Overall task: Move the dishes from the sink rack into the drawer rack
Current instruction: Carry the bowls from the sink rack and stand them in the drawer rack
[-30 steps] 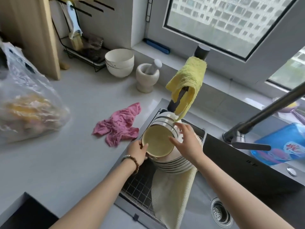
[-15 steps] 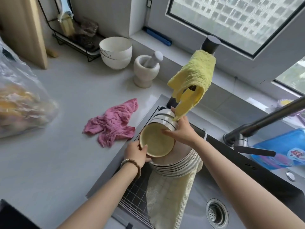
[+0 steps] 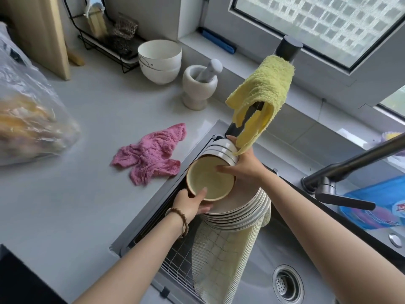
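A stack of cream bowls (image 3: 209, 179) lies on its side in the wire sink rack (image 3: 175, 257), the open front bowl facing me. Behind and under it leans a stack of white plates (image 3: 243, 212). My left hand (image 3: 192, 204) grips the lower rim of the front bowl, thumb inside. My right hand (image 3: 245, 166) clasps the bowl stack from the right, fingers over the upper rim. The drawer rack is out of view.
A yellow cloth (image 3: 262, 97) hangs on a dark post right above the bowls. A pink rag (image 3: 151, 154), mortar with pestle (image 3: 199, 86), white bowls (image 3: 160, 60) and a plastic bag (image 3: 28, 119) sit on the counter. The black faucet (image 3: 350, 165) reaches over the sink; drain (image 3: 287, 284) below.
My right hand has slid from the front of the bowl to the far side of the stack. The left hand keeps its hold on the rim. The view has shifted slightly.
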Tool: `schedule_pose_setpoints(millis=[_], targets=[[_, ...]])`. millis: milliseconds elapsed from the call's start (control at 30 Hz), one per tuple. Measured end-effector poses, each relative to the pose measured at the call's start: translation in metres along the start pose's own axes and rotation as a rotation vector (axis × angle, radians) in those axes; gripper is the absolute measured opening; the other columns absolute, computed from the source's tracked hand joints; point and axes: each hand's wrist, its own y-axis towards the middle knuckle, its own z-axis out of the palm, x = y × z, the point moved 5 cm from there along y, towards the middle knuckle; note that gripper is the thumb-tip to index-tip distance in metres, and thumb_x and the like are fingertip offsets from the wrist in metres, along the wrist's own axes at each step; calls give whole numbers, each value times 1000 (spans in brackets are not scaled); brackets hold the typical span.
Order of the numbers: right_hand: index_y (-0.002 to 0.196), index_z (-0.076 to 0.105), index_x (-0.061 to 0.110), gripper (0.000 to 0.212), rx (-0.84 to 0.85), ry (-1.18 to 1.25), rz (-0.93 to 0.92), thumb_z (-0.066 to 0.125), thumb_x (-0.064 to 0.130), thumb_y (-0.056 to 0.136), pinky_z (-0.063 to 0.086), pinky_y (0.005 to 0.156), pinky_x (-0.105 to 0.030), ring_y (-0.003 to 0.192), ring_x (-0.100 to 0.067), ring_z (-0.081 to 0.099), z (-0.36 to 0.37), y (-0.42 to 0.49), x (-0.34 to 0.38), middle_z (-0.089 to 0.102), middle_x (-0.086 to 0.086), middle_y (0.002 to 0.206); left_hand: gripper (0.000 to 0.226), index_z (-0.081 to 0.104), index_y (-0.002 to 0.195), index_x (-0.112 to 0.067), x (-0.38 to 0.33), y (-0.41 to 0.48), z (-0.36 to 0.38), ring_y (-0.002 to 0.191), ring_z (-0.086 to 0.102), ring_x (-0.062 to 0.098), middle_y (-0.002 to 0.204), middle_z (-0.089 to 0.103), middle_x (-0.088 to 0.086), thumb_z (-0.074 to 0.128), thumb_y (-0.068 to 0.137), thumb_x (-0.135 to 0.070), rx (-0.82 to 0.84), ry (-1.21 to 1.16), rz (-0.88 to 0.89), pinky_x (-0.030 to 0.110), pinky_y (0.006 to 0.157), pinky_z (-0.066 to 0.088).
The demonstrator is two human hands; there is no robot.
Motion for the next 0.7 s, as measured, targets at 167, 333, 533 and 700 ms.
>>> schedule_pose_setpoints(millis=[167,333,533,700], targets=[[142,29,38,103,-15,23,4,71,60,50,37,110,-44,131,-21,40,3,5,-6,38,-1,143,47,37,119,-4,-8,-3,1,71,69,20,124,51,15,64,86,-24,32,27,0,17,50,55],[141,35,34,84,-57,-3,-61,58,63,66,38,108,-44,130,-20,44,2,7,-7,43,0,143,38,41,114,-5,-8,-6,3,90,67,29,118,51,13,64,86,-14,54,-70,24,19,55,57],[143,34,35,68,-19,-80,-123,50,61,82,35,110,-47,136,-22,37,4,5,-2,38,0,149,40,43,118,1,-6,-6,6,106,59,29,121,51,15,63,86,-12,64,-117,49,25,65,59],[143,36,30,63,-19,-76,-122,54,53,88,32,112,-43,136,-21,36,2,2,2,37,1,149,45,42,128,-3,-9,-8,7,113,55,30,127,51,15,61,88,-11,112,-136,80,30,66,60]])
